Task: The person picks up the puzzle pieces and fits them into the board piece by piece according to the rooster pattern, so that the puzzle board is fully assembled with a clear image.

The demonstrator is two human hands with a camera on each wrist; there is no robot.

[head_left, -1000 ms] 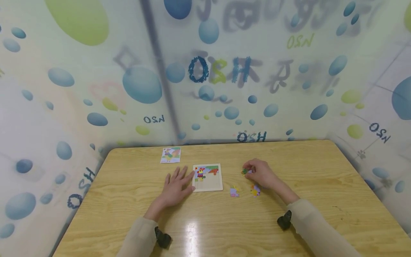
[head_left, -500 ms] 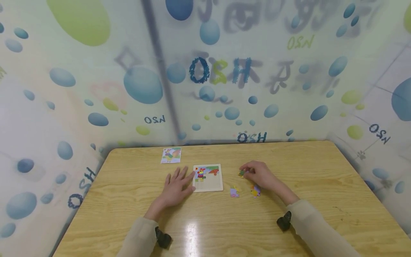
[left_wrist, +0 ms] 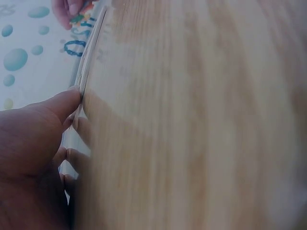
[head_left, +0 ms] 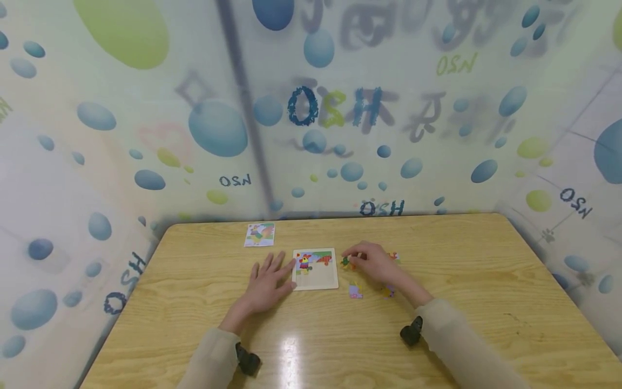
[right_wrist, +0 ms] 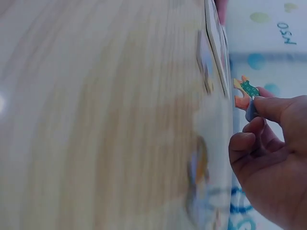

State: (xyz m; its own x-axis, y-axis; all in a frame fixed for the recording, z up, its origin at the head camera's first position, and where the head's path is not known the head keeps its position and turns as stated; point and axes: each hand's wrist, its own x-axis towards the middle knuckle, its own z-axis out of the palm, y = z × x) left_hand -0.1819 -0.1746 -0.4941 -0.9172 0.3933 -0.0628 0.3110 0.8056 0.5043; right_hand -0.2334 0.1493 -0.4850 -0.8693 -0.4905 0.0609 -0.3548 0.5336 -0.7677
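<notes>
My right hand (head_left: 375, 263) pinches a jigsaw piece (right_wrist: 247, 92), green with orange and yellow, between thumb and fingers. It is held above the table, just right of the puzzle board (head_left: 318, 282). That square, pale-rimmed board bears part of a rooster picture along its top and left; bare wood shows below. Flat on the table, my left hand (head_left: 264, 286) has spread fingers, with thumb and index fingertip touching the board's left edge. Loose jigsaw pieces lie about the right hand: a purple-and-yellow piece (head_left: 356, 292), a piece partly under the wrist (head_left: 389, 292), and a red one behind (head_left: 394, 256).
A picture card (head_left: 259, 235) showing a rooster lies on the wooden table (head_left: 184, 292), behind and left of the board. A wall (head_left: 340, 178) printed with bubbles and letters rises along the table's back edge.
My right hand has moved left toward the board with the jigsaw piece, uncovering a red piece behind it and partly covering the lower right one. The left hand stays in place.
</notes>
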